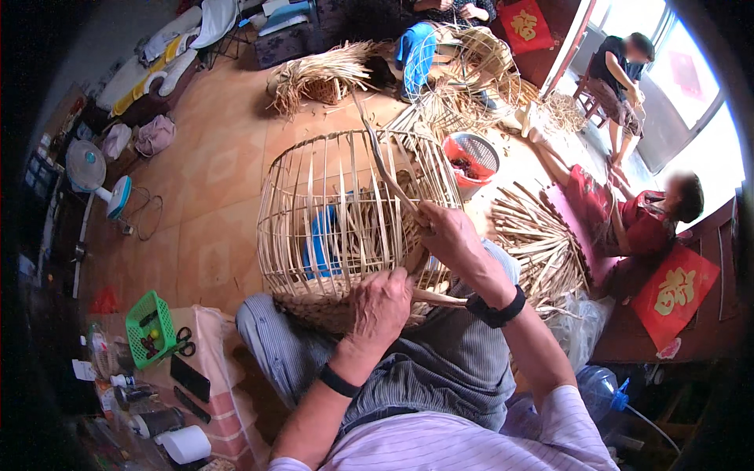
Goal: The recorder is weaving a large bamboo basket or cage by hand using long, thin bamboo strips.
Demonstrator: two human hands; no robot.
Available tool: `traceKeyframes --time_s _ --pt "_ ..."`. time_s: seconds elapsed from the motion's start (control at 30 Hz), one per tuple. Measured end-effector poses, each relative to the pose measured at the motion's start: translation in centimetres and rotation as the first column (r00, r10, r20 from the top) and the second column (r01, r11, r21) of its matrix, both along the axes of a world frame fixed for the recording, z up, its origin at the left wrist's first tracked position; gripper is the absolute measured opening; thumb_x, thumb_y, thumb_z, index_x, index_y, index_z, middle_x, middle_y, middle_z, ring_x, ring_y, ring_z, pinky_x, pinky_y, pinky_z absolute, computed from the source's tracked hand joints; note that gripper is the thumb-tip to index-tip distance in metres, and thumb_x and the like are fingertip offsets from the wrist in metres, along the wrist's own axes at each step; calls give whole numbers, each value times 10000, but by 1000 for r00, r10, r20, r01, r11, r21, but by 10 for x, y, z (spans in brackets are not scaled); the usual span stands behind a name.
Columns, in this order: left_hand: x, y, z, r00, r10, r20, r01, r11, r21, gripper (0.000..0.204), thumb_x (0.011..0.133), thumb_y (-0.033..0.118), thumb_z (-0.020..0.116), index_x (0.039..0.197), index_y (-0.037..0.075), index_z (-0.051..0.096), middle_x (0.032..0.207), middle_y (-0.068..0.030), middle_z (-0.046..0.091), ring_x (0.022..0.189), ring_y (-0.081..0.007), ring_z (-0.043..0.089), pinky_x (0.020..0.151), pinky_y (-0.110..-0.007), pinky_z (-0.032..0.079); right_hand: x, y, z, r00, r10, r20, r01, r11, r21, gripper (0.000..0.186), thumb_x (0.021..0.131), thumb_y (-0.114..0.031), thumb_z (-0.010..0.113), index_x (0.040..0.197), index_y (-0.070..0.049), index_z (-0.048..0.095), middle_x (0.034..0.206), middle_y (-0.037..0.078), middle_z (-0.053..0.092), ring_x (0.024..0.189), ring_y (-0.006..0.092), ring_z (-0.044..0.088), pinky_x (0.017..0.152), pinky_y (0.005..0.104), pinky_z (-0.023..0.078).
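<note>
An open cage-like basket [283, 196] of thin upright slats and rings, densely woven at its lower part, rests on my lap, with something blue [318, 243] showing through it. My right hand [452, 235], at the basket's near right side, grips a long flat pale strip [385, 165] that rises past the rim. My left hand [381, 306] is closed at the lower woven band, its fingertips pressed in among the strips; exactly what they hold is hidden. Another strip runs rightward from there under my right wrist.
Piles of strips [534, 251] lie right and behind, with a lined bucket [471, 157]. Co-workers sit at right [597, 212], by the door [616, 71] and at the back [440, 8]. A fan [86, 165] stands left; a green basket [149, 322] and scissors [184, 341] lie front left.
</note>
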State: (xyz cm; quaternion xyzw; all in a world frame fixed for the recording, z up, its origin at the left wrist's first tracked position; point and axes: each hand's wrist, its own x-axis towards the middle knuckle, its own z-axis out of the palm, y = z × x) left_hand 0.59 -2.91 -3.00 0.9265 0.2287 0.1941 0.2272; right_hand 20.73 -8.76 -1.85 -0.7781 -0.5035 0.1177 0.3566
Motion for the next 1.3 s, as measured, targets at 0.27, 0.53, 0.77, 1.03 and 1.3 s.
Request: traceKeyframes --time_s 0.27,0.53,0.77,1.03,1.3 --pt "2 -2 0 998 15 59 -10 995 -97 182 1012 166 701 927 13 653 824 -229 691 820 -437 702 728 -545 546 -7 -20 -10 886 14 -463 102 969 225 370 978 -22 764 1314 -20 609 915 105 691 771 165 662 663 342 543" --pt "5 -6 2 998 46 -41 -47 998 -34 190 1003 187 725 933 29 648 804 -190 688 794 -412 701 709 -532 543 -6 -31 -28 632 -5 -775 296 925 236 342 950 -85 854 1203 -18 634 927 6 684 778 62 603 618 233 490" --pt "5 -7 4 997 52 -52 -51 998 26 193 991 204 744 965 38 649 818 -174 704 793 -388 713 707 -515 552 -19 -64 -43 565 -52 -823 324 932 163 323 933 -129 878 1171 -8 694 834 -38 665 659 29 539 537 218 410" --pt "5 -8 -4 997 52 -54 -48 996 71 196 950 165 777 1036 29 664 856 -177 725 852 -386 727 747 -519 562 -35 -81 -44 779 -196 -595 304 949 85 305 932 -113 872 1164 33 737 887 11 729 751 68 612 643 256 495" --pt "-3 3 -2 990 -51 -132 53 999 12 193 936 186 792 1072 92 691 844 -153 727 836 -376 728 737 -513 553 -69 -123 -39 755 -185 -629 240 971 2 200 931 -50 835 1068 43 722 873 44 712 802 81 599 693 296 517"
